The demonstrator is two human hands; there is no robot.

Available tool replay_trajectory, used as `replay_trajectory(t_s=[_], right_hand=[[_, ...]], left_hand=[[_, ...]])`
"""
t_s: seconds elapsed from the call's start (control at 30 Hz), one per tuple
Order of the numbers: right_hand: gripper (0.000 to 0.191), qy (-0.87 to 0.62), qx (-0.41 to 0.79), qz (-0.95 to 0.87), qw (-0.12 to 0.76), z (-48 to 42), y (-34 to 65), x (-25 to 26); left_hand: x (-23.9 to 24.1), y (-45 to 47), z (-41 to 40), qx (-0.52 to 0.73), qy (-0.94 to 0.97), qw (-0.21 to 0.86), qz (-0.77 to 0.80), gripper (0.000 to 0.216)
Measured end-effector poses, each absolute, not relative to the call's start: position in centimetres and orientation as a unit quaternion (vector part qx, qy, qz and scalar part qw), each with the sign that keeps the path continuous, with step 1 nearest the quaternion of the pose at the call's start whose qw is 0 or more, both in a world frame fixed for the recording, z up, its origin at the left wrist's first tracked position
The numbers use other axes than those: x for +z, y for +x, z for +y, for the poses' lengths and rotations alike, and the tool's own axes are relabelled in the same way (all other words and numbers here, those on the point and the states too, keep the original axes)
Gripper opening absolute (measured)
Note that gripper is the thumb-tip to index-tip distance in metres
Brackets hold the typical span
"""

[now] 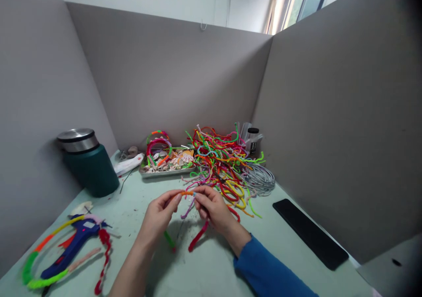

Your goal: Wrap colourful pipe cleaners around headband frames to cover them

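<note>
In front of me, both hands pinch a headband wound with coloured pipe cleaners. Its orange stretch [187, 193] shows between my fingertips. My left hand [161, 211] is closed on the left side of it, thumb and fingers together. Beside it, my right hand [212, 209] is closed at a light blue bit next to the orange. Below the hands hang a green end [169, 240] and a red end [198, 237], seemingly of the same headband. A purple pipe cleaner [187, 210] shows between the hands; whether it is attached I cannot tell.
A heap of pipe cleaners [220, 152] lies behind the hands, with grey wire hoops [262, 180] beside it. A metal tray [168, 173] holds small patches and wrapped hoops. Left are a green flask [94, 169], a blue glue gun [77, 244] and a multicoloured hoop [31, 264]. A black phone [310, 233] lies right.
</note>
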State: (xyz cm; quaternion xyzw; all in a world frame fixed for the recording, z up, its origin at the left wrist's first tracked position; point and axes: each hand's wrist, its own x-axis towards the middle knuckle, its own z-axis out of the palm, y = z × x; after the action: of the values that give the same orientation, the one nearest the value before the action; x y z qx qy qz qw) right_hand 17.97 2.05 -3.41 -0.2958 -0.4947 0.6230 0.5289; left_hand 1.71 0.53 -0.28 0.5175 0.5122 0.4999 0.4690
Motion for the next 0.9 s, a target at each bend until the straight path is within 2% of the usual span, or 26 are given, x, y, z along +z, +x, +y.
replay_trajectory(t_s=[0.3, 0.43, 0.5, 0.73, 0.9], right_hand=[[0.017, -0.353, 0.511, -0.557, 0.551, 1.8, 17.7, -3.5], [0.030, -0.346, 0.556, -0.549, 0.519, 2.0, 17.4, -4.2], [0.029, -0.355, 0.567, -0.530, 0.521, 2.3, 17.3, -4.6], [0.027, -0.351, 0.594, -0.392, 0.609, 3.2, 17.3, -4.8], [0.028, -0.335, 0.630, -0.376, 0.591, 2.7, 17.3, -4.5]], left_hand=[[-1.3, 2.0, 1.0, 0.488, 0.488, 0.494, 0.529, 0.048], [-1.8, 1.6, 1.4, 0.514, 0.446, 0.501, 0.534, 0.053], [-1.8, 1.5, 1.5, 0.525, 0.421, 0.512, 0.533, 0.053], [-1.9, 1.7, 1.6, 0.527, 0.361, 0.602, 0.479, 0.044], [-2.3, 1.3, 1.9, 0.527, 0.343, 0.630, 0.455, 0.037]])
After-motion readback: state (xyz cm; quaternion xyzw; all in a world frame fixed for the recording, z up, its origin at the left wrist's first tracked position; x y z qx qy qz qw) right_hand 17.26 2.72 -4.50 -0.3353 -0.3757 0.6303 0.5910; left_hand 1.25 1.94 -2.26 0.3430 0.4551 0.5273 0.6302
